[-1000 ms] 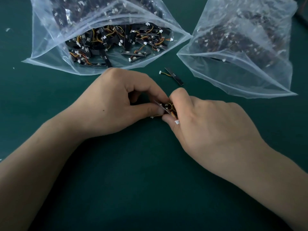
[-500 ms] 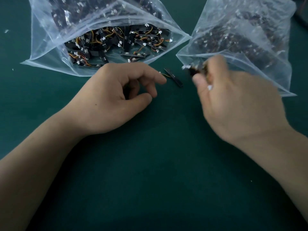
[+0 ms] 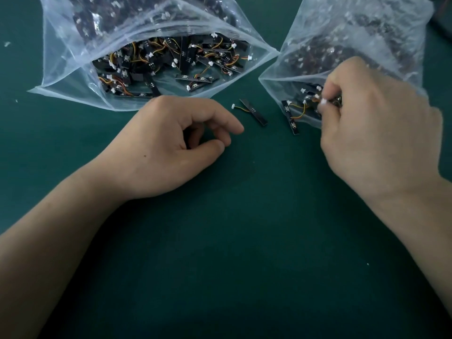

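Left hand (image 3: 171, 148) rests on green table (image 3: 220, 265), fingers loosely curled, holding nothing. Right hand (image 3: 371, 133) fingers pinch small black wired board (image 3: 324, 102), white connector, blurred, at mouth of right bag (image 3: 354, 33). Spare board (image 3: 253, 111) lies between the hands.

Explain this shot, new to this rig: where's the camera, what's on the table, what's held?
No machine: a person's bare hands, filmed by one wide-angle head-worn camera looking down. On the green mat lie two open clear bags, the left bag and the right bag, full of black strips with wires and white plugs. One loose strip lies between them. The left hand rests on the mat, loosely curled, holding nothing. The right hand pinches a wired part at the right bag's mouth; blur hides its grip's detail.
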A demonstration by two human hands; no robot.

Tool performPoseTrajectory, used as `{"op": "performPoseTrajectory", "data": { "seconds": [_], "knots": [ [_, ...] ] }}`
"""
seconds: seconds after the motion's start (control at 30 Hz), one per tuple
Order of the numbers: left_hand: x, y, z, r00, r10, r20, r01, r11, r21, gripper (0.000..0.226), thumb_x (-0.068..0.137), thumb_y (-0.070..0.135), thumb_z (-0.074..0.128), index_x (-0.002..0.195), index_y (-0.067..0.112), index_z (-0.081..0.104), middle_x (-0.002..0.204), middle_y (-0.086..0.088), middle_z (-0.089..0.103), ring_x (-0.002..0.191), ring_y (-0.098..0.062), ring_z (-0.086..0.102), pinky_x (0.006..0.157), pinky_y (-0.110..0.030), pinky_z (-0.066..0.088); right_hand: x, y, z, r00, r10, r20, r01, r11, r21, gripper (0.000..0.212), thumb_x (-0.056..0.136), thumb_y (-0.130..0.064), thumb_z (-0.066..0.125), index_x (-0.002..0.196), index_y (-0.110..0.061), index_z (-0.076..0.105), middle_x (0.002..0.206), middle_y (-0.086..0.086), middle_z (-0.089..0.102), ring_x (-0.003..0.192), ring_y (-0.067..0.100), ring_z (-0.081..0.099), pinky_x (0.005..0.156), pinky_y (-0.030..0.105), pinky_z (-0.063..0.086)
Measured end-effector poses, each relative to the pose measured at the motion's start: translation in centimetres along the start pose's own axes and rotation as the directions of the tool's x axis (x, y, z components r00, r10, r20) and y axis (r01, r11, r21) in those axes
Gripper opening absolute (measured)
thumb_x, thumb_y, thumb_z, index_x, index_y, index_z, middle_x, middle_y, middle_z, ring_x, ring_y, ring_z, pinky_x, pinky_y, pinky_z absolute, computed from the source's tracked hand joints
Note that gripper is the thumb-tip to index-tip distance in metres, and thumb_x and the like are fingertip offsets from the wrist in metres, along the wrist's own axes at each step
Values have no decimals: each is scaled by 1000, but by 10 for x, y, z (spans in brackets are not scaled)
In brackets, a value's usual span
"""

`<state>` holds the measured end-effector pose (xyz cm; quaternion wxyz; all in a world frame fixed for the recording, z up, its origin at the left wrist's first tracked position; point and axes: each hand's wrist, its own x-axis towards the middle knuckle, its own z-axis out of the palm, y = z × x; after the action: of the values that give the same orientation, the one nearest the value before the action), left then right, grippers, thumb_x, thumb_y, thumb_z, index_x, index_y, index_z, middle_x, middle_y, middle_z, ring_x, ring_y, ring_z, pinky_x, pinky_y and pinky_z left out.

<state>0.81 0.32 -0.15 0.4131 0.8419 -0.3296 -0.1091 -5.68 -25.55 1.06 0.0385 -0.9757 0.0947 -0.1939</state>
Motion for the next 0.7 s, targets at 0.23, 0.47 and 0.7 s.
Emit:
{"op": "performPoseTrajectory", "data": {
  "seconds": [0.23, 0.47, 0.7],
  "knots": [
    [0, 0, 1, 1000, -4, -1, 4, 1000, 9, 27, 89, 19, 68, 110, 35, 76, 94, 20, 73, 63, -20, 55, 58, -15, 43, -7, 0, 7, 998, -40, 44, 41, 999, -26, 32, 100, -31, 47, 113, -9, 67, 106, 16, 57, 69, 27, 40, 62, 36, 34],
    [0, 0, 0, 1000, 3, -2, -3, 1000, 14, 27, 89, 19, 68, 110, 36, 75, 94, 20, 73, 64, -20, 57, 59, -20, 46, -4, -4, 3, 998, -32, 50, 28, 997, 65, 34, 98, -47, 63, 113, -20, 48, 93, 2, 60, 72, 28, 51, 65, 38, 36],
    [0, 0, 0, 1000, 14, -8, -14, 999, 30, 27, 90, 20, 68, 109, 36, 75, 94, 21, 73, 65, -19, 57, 60, -19, 46, 0, 6, 4, 994, -24, 108, 18, 998, 58, 30, 94, -2, 54, 104, -21, 74, 101, 5, 69, 88, 42, 64, 68, 41, 41]
  ]
}}
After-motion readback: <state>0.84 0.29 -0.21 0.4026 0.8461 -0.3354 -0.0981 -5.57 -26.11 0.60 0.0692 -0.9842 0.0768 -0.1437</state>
